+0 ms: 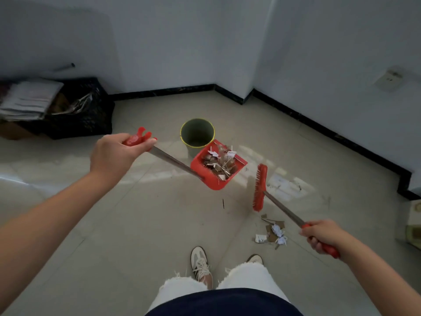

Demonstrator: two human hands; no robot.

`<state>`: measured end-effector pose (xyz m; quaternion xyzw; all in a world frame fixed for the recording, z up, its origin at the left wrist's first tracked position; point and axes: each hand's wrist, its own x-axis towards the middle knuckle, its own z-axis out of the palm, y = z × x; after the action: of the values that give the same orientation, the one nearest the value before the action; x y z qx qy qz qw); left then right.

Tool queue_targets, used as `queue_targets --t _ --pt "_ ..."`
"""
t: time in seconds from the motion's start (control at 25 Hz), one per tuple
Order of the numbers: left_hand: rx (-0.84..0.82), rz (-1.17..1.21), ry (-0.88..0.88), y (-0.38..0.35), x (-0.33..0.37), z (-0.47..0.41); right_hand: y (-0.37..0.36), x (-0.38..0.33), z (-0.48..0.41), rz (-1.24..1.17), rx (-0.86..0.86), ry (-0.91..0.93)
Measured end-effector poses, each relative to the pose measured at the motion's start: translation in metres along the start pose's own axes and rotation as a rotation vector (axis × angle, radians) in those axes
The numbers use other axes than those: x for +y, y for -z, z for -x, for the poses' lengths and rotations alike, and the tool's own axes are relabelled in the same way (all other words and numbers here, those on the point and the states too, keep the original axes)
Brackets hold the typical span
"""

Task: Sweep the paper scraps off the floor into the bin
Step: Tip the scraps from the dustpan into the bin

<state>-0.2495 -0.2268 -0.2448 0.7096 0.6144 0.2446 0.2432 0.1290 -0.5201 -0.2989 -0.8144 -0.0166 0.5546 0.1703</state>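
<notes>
Left hand [114, 153], left of centre, grips the red handle end of the dustpan [211, 183], which is held up at centre, full of scraps [219, 160], its far corner just beside the bin [197, 130] above it. Right hand [323, 236], lower right, is curled round the broom [259, 188] handle, brush head right of the dustpan. A pile [272, 231] of scraps lies on the floor below it

One wide-angle view looks from the person's head forward and steeply down at the beige tiled floor [136, 224]. The left hand [114, 153], gripping the red plastic long-handled dustpan [214, 181], and the right hand [323, 236], gripping the red-bristled metal-handled broom [259, 188], sit near the lens. The round grey yellow-rimmed bin [197, 131] stands farther off, beyond the fingers.
</notes>
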Motion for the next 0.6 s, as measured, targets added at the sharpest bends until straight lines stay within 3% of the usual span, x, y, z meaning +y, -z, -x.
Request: queue_targets --t 0.2,0.44,0.6 --pt "0.084 0.247 0.185 0.015 0.017 -0.003 -0.005 -0.006 -0.011 -0.011 -0.045 -0.074" --pt "0.181 0.503 0.638 0.006 0.004 0.006 -0.019 -0.014 -0.02 -0.01 -0.094 -0.148" --pt "0.188 0.637 0.823 -0.009 -0.001 0.009 -0.031 -0.021 -0.015 0.025 -0.101 -0.133"
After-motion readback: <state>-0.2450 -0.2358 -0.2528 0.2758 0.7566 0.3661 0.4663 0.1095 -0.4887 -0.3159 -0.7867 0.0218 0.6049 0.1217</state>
